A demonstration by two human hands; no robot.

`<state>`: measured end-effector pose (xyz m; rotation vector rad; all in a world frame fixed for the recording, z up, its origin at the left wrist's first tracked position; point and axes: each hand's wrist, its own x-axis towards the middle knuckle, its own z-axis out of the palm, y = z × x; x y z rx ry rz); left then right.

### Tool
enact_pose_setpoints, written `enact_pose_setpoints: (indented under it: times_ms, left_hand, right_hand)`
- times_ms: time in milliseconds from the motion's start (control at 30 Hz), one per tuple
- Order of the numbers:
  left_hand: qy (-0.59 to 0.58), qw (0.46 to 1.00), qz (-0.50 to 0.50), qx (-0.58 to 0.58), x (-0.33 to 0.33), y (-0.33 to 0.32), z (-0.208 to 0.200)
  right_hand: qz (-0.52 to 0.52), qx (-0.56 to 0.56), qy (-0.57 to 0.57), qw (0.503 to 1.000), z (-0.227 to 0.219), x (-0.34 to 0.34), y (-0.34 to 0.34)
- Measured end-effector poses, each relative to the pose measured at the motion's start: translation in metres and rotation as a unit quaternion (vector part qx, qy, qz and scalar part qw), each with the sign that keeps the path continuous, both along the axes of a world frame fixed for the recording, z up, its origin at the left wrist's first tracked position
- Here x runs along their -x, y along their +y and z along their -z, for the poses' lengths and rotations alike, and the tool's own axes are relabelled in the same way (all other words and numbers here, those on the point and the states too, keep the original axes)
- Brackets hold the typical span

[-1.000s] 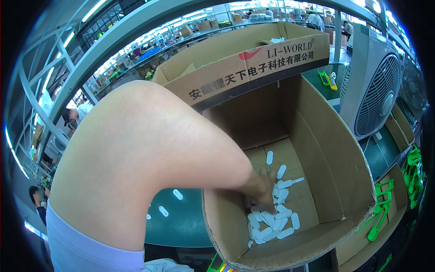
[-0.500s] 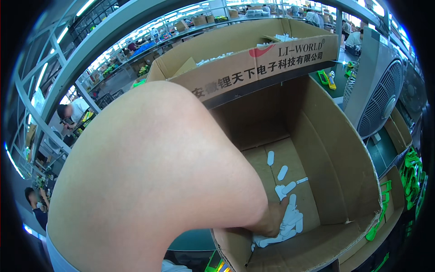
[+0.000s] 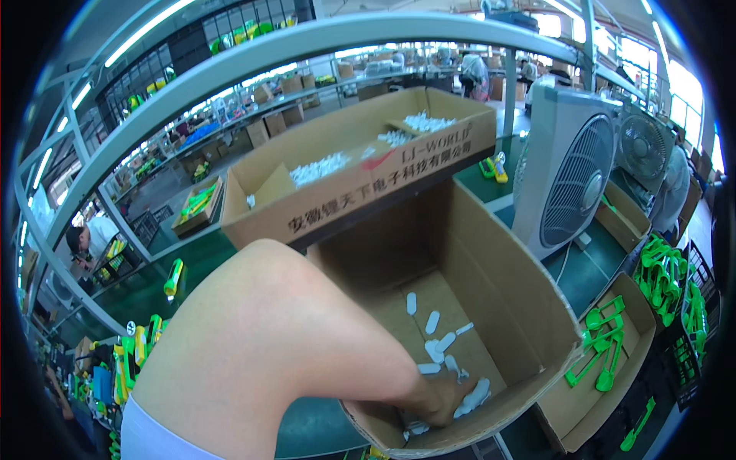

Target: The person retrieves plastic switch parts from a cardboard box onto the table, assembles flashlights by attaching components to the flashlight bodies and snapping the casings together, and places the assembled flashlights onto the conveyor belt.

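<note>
My left arm, bent at the elbow, reaches from the lower left into a deep cardboard box [image 3: 529, 307]. Down at the near end of its floor, my left hand [image 3: 446, 397] is curled over a cluster of small white round-ended strips [image 3: 474, 399]. Its fingers are partly hidden among the strips and look closed on some of them. Farther along the box floor, several loose strips [image 3: 433, 321] lie scattered, a few overlapping. My right hand does not show.
Behind stands a shallower carton [image 3: 360, 184] with heaps of small white parts. A grey box fan [image 3: 567, 169] is to the right. Green plastic frames [image 3: 606, 349] lie in a tray at lower right. Yellow-and-green tools [image 3: 138, 345] sit at left. Metal rails [image 3: 330, 34] arch overhead.
The view has shifted, showing more of the bench and right-hand tray. My left hand remains low in the box; the strips around it have shifted and the cluster beside it looks smaller.
</note>
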<state>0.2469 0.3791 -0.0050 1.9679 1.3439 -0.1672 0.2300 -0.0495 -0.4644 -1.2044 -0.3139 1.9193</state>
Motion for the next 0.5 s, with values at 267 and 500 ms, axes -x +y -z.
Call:
enact_pose_setpoints:
  times_ms: [267, 500]
  left_hand:
    - [-0.005, 0.956, 0.263, 0.131, 0.019, 0.018, 0.043]
    - [0.034, 0.960, 0.220, 0.168, 0.005, 0.015, 0.026]
  right_hand:
    - [-0.037, -0.112, -0.061, 0.991, 0.049, 0.047, 0.078]
    - [-0.020, -0.148, -0.142, 0.979, 0.073, 0.070, 0.086]
